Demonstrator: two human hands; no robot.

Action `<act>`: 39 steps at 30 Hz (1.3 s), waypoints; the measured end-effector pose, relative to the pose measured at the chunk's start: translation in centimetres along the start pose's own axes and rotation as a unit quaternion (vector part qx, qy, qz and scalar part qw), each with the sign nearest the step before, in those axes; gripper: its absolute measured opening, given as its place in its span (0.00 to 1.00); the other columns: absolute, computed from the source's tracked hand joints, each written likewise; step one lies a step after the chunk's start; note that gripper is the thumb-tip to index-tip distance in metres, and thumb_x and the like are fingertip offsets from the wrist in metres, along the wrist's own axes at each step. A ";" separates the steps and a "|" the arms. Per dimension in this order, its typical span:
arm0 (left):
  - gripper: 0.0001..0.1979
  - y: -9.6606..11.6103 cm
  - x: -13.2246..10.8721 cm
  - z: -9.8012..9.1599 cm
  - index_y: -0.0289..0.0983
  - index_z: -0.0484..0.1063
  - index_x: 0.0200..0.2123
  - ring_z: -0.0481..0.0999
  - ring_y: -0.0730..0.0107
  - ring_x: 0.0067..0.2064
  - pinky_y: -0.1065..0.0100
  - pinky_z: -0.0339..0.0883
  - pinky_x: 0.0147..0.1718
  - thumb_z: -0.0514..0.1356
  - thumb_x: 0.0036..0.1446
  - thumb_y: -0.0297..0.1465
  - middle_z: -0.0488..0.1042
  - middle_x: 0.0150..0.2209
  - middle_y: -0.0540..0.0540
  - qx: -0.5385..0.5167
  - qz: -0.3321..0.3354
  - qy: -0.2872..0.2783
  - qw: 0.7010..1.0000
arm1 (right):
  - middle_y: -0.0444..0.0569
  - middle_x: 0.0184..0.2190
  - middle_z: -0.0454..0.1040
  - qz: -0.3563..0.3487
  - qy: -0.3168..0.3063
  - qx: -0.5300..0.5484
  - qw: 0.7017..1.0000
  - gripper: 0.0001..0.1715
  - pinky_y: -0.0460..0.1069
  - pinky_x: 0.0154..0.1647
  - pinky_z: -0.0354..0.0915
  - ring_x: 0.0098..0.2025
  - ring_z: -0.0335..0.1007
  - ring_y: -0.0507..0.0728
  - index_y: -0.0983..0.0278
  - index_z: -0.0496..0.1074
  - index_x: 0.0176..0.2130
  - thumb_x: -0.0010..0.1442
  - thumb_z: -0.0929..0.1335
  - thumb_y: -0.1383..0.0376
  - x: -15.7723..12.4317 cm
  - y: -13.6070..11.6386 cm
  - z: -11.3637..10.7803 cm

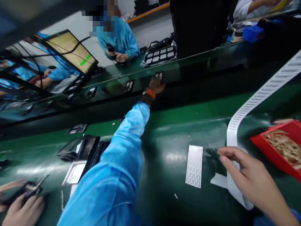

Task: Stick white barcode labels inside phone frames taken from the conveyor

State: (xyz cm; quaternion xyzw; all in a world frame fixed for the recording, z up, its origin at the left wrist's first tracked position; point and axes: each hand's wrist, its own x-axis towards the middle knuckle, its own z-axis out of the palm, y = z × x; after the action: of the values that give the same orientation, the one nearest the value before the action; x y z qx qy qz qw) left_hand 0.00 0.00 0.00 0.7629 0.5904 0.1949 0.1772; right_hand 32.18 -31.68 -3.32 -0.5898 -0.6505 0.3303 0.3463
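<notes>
Left hand (156,85), orange watch band (150,93) at the wrist, is at full stretch and much the nearer of my 2 to the phone-like unit (159,74), which shows just past my knuckles, long axis running roughly away from me; fingertips hidden, so cannot tell if I grasp it or merely touch. Another phone-like unit (129,86) lies left of that grip. My right hand (251,175), well apart, has thumb and forefinger drawn close over the white label strip (244,114); cannot tell whether anything is pinched.
</notes>
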 end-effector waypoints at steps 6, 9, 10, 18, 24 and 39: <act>0.19 5.1 -15.5 4.1 0.37 0.75 0.46 0.73 0.71 0.37 0.68 0.65 0.40 0.64 0.58 0.45 0.76 0.38 0.49 -0.047 0.098 -0.192 0.975 | 0.49 0.36 0.77 -0.097 -0.017 -0.096 0.990 0.12 0.53 0.37 0.73 0.35 0.76 0.59 0.62 0.74 0.43 0.66 0.64 0.59 0.6 0.1 2.2; 0.29 8.0 -20.7 7.7 0.36 0.71 0.51 0.72 0.60 0.47 0.62 0.66 0.47 0.67 0.53 0.49 0.73 0.47 0.42 -0.021 0.185 -0.223 0.957 | 0.53 0.41 0.76 -0.120 -0.006 -0.112 0.986 0.13 0.55 0.42 0.72 0.38 0.75 0.60 0.63 0.73 0.45 0.65 0.64 0.61 0.8 0.9 3.5; 0.27 8.7 -21.6 8.6 0.35 0.71 0.48 0.71 0.58 0.48 0.59 0.64 0.49 0.67 0.53 0.47 0.72 0.47 0.41 0.000 0.190 -0.205 0.960 | 0.54 0.42 0.76 -0.124 0.002 -0.112 0.986 0.13 0.55 0.44 0.72 0.39 0.74 0.60 0.64 0.73 0.46 0.64 0.64 0.62 0.9 1.1 3.8; 0.09 11.6 -22.8 9.8 0.37 0.67 0.37 0.66 0.73 0.31 0.70 0.58 0.31 0.61 0.61 0.36 0.69 0.31 0.53 -0.242 0.170 -0.147 0.944 | 0.51 0.37 0.77 -0.048 0.002 0.006 0.999 0.16 0.54 0.36 0.72 0.34 0.74 0.59 0.62 0.72 0.48 0.62 0.69 0.57 1.1 1.0 3.9; 0.12 12.6 -23.9 9.6 0.37 0.70 0.40 0.67 0.75 0.30 0.71 0.60 0.30 0.61 0.62 0.40 0.70 0.31 0.52 -0.345 0.150 -0.108 0.920 | 0.48 0.36 0.75 -0.046 0.027 0.138 0.989 0.15 0.51 0.36 0.71 0.36 0.74 0.57 0.62 0.70 0.47 0.64 0.70 0.57 0.6 0.3 3.6; 0.12 13.4 -24.9 10.0 0.35 0.74 0.33 0.66 0.77 0.27 0.72 0.58 0.28 0.62 0.60 0.39 0.69 0.25 0.52 -0.342 0.104 -0.055 0.932 | 0.51 0.38 0.75 -0.230 0.131 -0.101 0.959 0.06 0.55 0.45 0.69 0.41 0.73 0.60 0.62 0.73 0.41 0.66 0.66 0.68 0.2 -1.7 3.2</act>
State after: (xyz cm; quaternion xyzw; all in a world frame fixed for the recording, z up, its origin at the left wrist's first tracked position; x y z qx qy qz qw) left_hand 10.56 -27.80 -4.06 0.7226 0.3948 0.3600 0.4386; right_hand 28.56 -31.66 -3.64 -0.4945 -0.7473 0.0944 0.4338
